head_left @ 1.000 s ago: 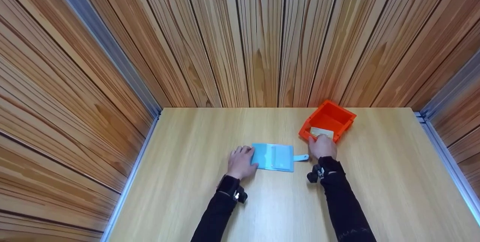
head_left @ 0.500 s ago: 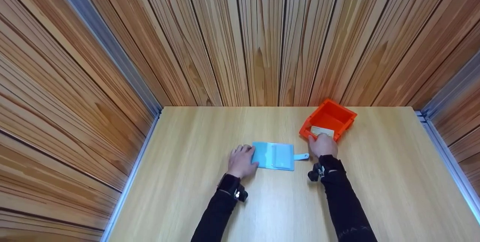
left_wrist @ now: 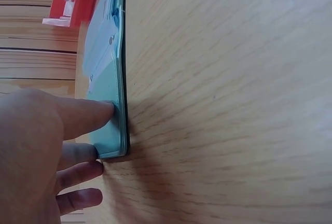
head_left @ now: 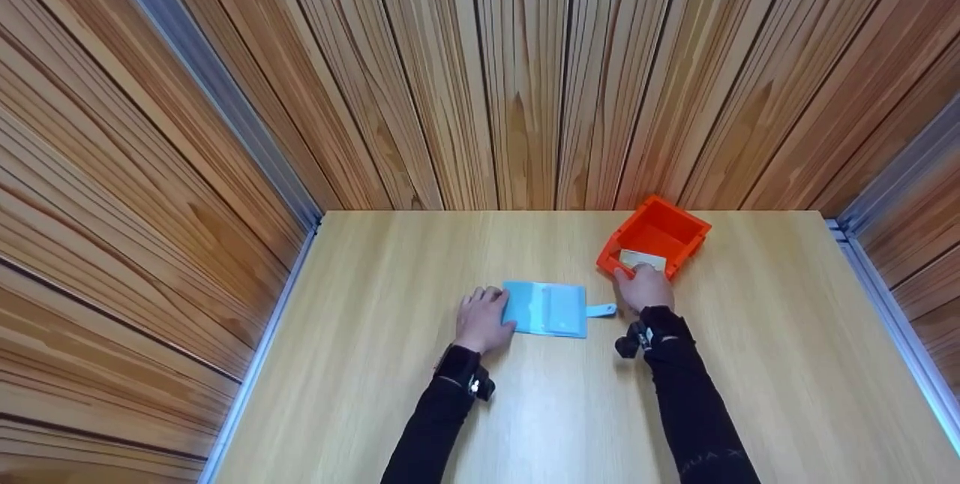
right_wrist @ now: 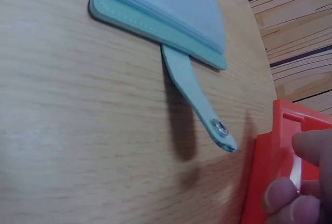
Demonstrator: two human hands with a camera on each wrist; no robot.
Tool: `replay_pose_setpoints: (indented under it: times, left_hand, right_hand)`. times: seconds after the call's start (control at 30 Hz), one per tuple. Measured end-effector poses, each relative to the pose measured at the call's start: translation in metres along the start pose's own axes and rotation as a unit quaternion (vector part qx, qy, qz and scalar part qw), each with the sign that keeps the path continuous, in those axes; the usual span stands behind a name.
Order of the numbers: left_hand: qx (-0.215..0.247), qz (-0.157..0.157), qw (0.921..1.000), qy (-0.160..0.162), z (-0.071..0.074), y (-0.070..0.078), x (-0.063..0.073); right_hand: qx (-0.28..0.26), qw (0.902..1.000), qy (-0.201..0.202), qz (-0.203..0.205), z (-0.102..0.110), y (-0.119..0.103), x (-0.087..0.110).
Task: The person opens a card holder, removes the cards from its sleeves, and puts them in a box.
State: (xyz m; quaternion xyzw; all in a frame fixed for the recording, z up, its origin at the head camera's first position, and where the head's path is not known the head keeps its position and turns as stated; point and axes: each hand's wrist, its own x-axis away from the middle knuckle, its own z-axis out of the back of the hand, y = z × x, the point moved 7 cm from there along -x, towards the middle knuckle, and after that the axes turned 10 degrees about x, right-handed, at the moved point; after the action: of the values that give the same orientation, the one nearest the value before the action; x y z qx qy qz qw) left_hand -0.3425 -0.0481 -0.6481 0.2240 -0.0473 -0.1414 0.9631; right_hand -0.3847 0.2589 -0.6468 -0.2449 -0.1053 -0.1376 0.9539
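A light blue card holder [head_left: 544, 309] lies unfolded on the table, with its clear sleeves showing and its snap strap [right_wrist: 194, 92] sticking out to the right. At its left end rests my left hand [head_left: 482, 321]; the thumb [left_wrist: 93, 115] lies on the cover and the other fingers are at the edge and beyond it. My right hand [head_left: 646, 289] is at the low near side of an orange bin [head_left: 686, 232]. Between its thumb and fingers it pinches a pale card [head_left: 643, 259], whose lower part the hand hides.
The bin stands turned at an angle by the back edge of the wooden table [head_left: 390, 266]. Wood-plank walls [head_left: 517, 79] rise behind and at the sides. Metal rails [head_left: 262, 349] run along the table's sides.
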Motion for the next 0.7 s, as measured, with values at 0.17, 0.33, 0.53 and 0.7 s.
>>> replay_pose_setpoints:
  times: [0.17,0.33,0.53,0.7]
  left_hand:
    - [0.0,0.0,1.0,0.004,0.004,0.002,0.0]
    - [0.009,0.009,0.9999,-0.004,0.003,0.002,-0.001]
    - [0.01,0.015,0.9998,-0.007,-0.004,-0.001,-0.001]
    - [0.005,0.018,0.9998,-0.01,-0.005,-0.001,-0.002]
  right_hand:
    - [-0.012,0.9997,0.012,0.019,0.011,-0.013,0.011]
    - [-0.026,0.9978,0.039,0.046,0.026,-0.034,0.024]
    - [-0.008,0.9928,0.071,0.096,0.031,-0.051,0.04]
    - [0.0,0.9876,0.064,0.144,0.02,-0.057,0.049]
